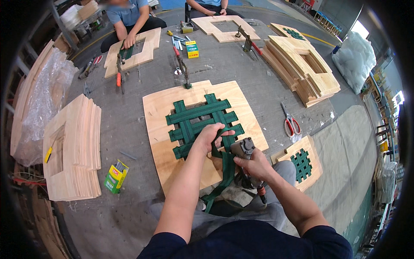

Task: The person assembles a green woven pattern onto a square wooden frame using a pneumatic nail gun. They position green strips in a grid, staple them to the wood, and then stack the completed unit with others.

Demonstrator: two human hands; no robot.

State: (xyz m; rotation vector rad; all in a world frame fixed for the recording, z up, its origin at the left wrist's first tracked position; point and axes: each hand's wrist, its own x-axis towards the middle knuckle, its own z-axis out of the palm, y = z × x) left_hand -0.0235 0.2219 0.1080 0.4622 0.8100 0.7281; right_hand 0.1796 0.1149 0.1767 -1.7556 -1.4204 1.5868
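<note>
In front of me lies a plywood panel [161,129] with green webbing straps [198,104] woven crosswise over its cut-out and fixed at its edges. My left hand [209,138] is closed on a loose green webbing strap [227,168], over the near part of the weave. The strap's long tail hangs off the panel's near edge toward my lap. My right hand [256,166] grips a pneumatic staple gun [244,148], its head just right of the strap and above the panel's near right part. An air hose fitting [261,192] shows below it. At the panel's far edge sits a toggle clamp [183,71].
Stacked plywood panels stand at left [73,151] and far right [302,69]. Red-handled scissors [291,126] and a webbed panel [308,166] lie to my right. A staple box [116,176] stands near left, another box [192,49] beyond the clamp. Two people work across the table.
</note>
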